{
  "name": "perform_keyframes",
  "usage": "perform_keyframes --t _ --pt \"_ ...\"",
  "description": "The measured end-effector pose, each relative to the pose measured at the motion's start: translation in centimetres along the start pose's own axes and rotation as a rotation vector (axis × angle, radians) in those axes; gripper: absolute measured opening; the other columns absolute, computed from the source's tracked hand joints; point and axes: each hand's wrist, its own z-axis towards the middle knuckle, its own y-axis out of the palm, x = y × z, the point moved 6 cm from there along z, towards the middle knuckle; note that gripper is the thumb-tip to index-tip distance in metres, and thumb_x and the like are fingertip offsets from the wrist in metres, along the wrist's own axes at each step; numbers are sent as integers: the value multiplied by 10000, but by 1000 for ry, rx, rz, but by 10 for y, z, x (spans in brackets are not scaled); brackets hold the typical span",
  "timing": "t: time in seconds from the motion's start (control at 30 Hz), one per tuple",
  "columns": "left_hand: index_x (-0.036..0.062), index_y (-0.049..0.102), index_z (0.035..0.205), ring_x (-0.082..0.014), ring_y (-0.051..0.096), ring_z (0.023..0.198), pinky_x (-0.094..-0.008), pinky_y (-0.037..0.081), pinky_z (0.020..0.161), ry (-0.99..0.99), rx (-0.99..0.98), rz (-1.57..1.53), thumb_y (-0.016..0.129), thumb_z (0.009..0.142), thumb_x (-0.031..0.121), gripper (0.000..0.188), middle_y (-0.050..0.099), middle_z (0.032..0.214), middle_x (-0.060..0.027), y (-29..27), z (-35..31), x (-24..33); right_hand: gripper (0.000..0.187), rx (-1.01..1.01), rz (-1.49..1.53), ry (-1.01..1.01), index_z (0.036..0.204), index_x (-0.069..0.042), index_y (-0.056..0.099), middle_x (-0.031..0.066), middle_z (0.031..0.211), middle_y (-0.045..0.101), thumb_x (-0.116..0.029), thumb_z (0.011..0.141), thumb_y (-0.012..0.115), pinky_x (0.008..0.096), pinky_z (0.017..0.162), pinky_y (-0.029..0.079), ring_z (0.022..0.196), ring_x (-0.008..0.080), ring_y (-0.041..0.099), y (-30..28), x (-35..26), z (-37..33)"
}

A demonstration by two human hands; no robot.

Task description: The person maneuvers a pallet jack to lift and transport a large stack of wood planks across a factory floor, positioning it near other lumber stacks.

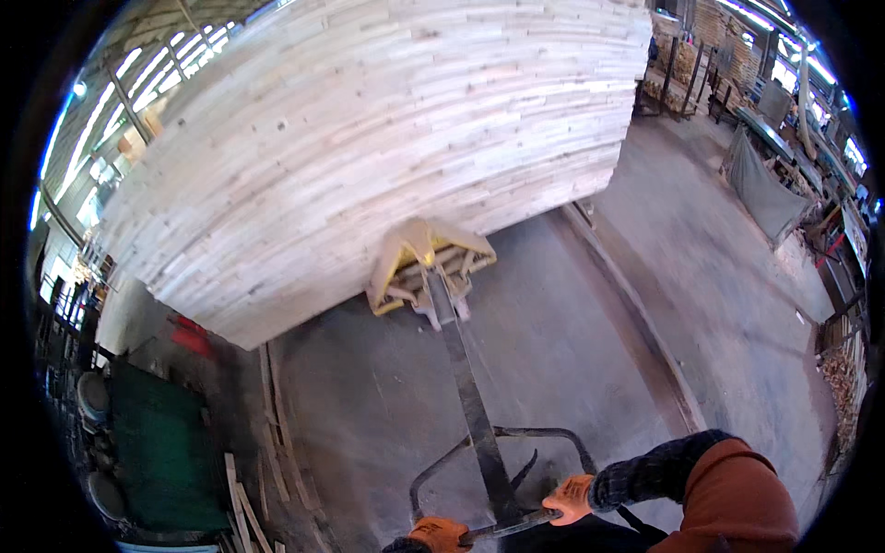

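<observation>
Both my hands wear orange gloves and grip the crossbar of a pallet jack handle (475,396). My left hand (438,535) is closed on the bar's left end at the lower edge of the view. My right hand (570,498) is wrapped round its right side, the forearm in a dark knitted cuff and rust-coloured sleeve. The long dark shaft runs forward to the yellow pallet jack body (419,253). That body stands against a very tall stack of pale wooden boards (396,138). Its forks are hidden by the stack.
A metal floor rail (636,313) runs along the right, and wooden strips (277,433) lie on the left. Beside them is a green-topped machine or cart (161,442). A grey cloth sheet (763,189) hangs at the right, with a wood pile (839,396) nearer.
</observation>
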Motion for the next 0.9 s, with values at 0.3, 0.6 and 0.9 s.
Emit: perform_keyframes --t 0.3,0.6,0.9 --pt "182 682 992 -355 651 761 -525 484 663 38 -47 -115 588 827 481 355 673 792 -125 116 88 -60 513 179 101 87 1124 -74 628 160 935 694 -508 854 602 518 714 527 810 407 651 60 30 61" --pt "115 724 782 -350 676 707 -488 525 632 11 307 -16 608 765 498 401 703 743 -147 -74 -51 20 653 155 49 261 1197 -101 626 149 857 691 -639 835 547 446 717 516 813 301 679 -94 -12 -41" --pt "121 651 1144 -360 676 895 -521 509 759 44 -35 -133 604 838 528 511 712 982 -163 5 -27 6 629 77 59 239 1192 -69 621 138 903 686 -622 902 543 537 692 523 767 354 655 -42 -34 -17"
